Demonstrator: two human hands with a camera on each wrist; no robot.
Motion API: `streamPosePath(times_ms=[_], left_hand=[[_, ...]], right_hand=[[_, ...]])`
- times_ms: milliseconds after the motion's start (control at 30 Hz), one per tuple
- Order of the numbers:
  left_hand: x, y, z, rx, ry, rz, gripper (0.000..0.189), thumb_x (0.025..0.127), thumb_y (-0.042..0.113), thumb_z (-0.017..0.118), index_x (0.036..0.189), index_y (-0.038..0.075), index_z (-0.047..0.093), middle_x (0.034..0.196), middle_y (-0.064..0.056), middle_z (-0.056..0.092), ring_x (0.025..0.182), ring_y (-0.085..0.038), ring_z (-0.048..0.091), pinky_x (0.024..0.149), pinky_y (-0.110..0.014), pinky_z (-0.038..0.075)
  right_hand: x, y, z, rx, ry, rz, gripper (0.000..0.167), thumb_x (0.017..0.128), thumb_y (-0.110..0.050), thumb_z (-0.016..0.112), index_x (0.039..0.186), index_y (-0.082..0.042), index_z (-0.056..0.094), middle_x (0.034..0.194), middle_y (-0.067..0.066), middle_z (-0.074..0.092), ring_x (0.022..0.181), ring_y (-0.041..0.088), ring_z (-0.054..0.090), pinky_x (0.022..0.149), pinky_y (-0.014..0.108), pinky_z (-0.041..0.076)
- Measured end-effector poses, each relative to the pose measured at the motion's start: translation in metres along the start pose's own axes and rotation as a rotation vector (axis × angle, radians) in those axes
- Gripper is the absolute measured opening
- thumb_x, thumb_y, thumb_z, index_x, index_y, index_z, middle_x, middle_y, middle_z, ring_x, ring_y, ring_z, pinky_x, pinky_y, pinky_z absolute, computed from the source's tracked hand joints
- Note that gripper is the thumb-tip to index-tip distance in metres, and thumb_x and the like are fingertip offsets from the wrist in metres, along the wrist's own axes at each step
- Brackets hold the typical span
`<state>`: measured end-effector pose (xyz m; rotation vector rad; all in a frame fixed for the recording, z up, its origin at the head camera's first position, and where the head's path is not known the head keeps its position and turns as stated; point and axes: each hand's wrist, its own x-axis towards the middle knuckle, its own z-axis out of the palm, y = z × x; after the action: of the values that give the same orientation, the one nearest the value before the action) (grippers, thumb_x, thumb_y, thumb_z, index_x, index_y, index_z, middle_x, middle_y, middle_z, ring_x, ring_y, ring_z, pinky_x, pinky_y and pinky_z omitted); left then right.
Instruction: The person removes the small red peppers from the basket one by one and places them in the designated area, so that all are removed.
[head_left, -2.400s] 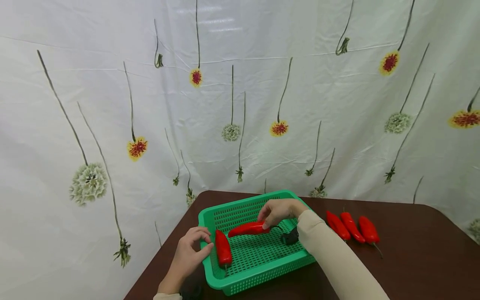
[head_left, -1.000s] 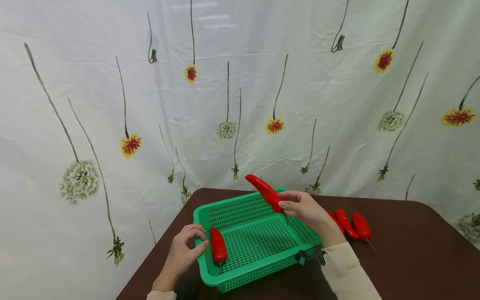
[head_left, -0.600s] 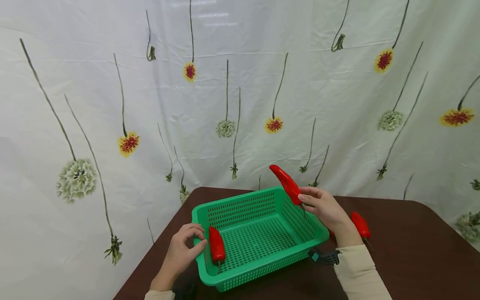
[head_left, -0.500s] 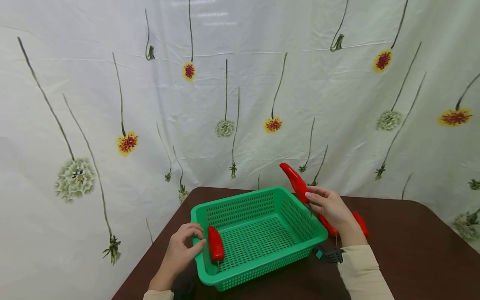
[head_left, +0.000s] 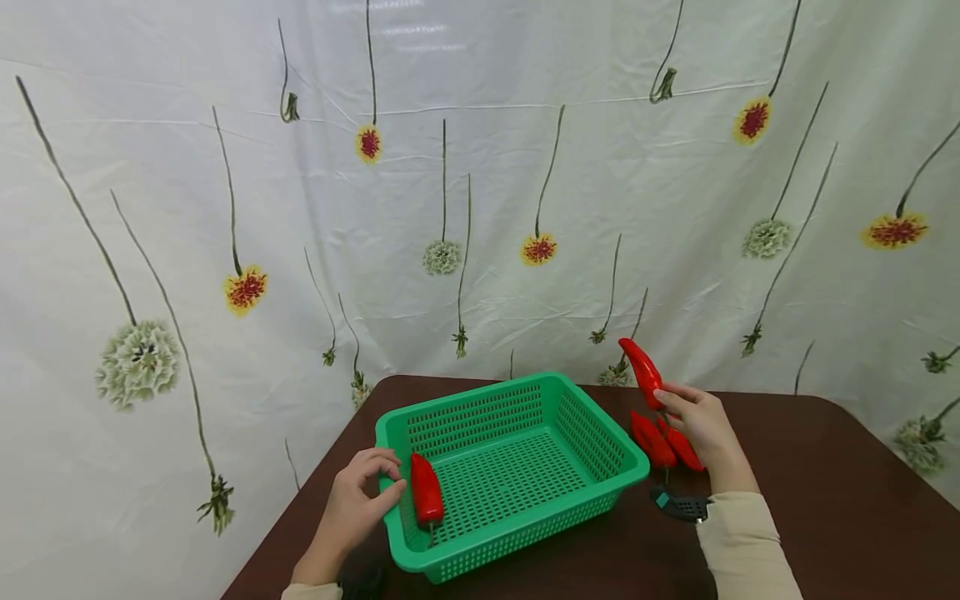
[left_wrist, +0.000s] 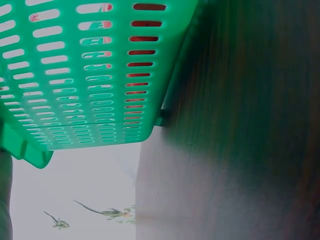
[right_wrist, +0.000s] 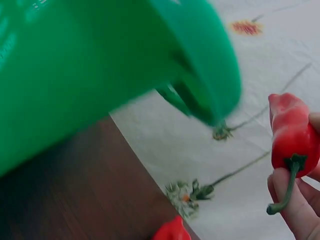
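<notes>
My right hand (head_left: 697, 425) pinches a red chili pepper (head_left: 642, 372) near its stem end, tip pointing up, above the table right of the basket. In the right wrist view, this pepper's green stem (right_wrist: 287, 192) hangs beside my fingers. A green plastic basket (head_left: 517, 537) with slotted walls stands on the table. My left hand (head_left: 360, 496) grips its left rim, thumb and fingers curled at the edge. One red pepper (head_left: 427, 490) lies inside the basket along the left wall. More red peppers (head_left: 651, 440) lie on the table under my right hand, partly hidden by it.
The dark brown table (head_left: 832, 492) extends right of the basket. Behind it hangs a white curtain (head_left: 495, 317) with printed flowers. A black strap device (head_left: 678, 505) sits at my right wrist. The basket's right rim (head_left: 611, 429) stands close to the peppers on the table.
My right hand has lifted the pepper out of the basket and carried it right, over the rim, above the table peppers. My left hand has stayed on the basket's left rim.
</notes>
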<state>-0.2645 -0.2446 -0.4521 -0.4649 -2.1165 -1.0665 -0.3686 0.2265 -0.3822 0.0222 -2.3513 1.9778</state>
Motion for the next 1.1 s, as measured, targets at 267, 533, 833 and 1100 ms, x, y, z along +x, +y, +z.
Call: streamPosePath(times_ms=[267, 533, 833, 1100], left_hand=[[0.0, 0.002, 0.0, 0.001, -0.009, -0.028, 0.032, 0.078, -0.008, 0.076, 0.078, 0.022, 0.063, 0.102, -0.009, 0.069, 0.102, -0.005, 0.058, 0.088, -0.02, 0.05], [0.0, 0.002, 0.0, 0.005, -0.006, -0.037, 0.033, 0.078, -0.007, 0.077, 0.078, 0.023, 0.063, 0.101, -0.006, 0.069, 0.101, -0.005, 0.058, 0.088, -0.019, 0.05], [0.0, 0.001, 0.0, 0.002, -0.001, -0.018, 0.035, 0.077, -0.007, 0.078, 0.078, 0.024, 0.062, 0.101, -0.003, 0.069, 0.1, -0.006, 0.058, 0.087, -0.018, 0.049], [0.0, 0.001, 0.0, 0.001, -0.003, -0.024, 0.034, 0.077, -0.007, 0.077, 0.078, 0.023, 0.063, 0.101, -0.002, 0.069, 0.1, -0.005, 0.058, 0.087, -0.017, 0.049]], right_hand=[[0.0, 0.008, -0.017, 0.013, 0.135, 0.071, 0.068, 0.1, -0.036, 0.058, 0.15, 0.005, 0.037, 0.155, 0.028, 0.035, 0.129, 0.03, 0.049, 0.075, 0.008, 0.05], [0.002, 0.017, -0.022, 0.081, 0.292, 0.111, 0.06, 0.099, -0.032, 0.061, 0.143, 0.005, 0.046, 0.119, 0.014, 0.066, 0.074, -0.004, 0.059, 0.07, 0.018, 0.051], [0.006, 0.034, -0.03, 0.188, 0.534, 0.193, 0.053, 0.092, -0.033, 0.071, 0.134, -0.002, 0.06, 0.11, 0.0, 0.058, 0.074, 0.006, 0.062, 0.067, 0.027, 0.053], [0.005, 0.039, -0.034, 0.193, 0.58, 0.248, 0.061, 0.095, -0.042, 0.063, 0.144, -0.007, 0.052, 0.119, -0.007, 0.05, 0.096, 0.006, 0.045, 0.082, 0.026, 0.045]])
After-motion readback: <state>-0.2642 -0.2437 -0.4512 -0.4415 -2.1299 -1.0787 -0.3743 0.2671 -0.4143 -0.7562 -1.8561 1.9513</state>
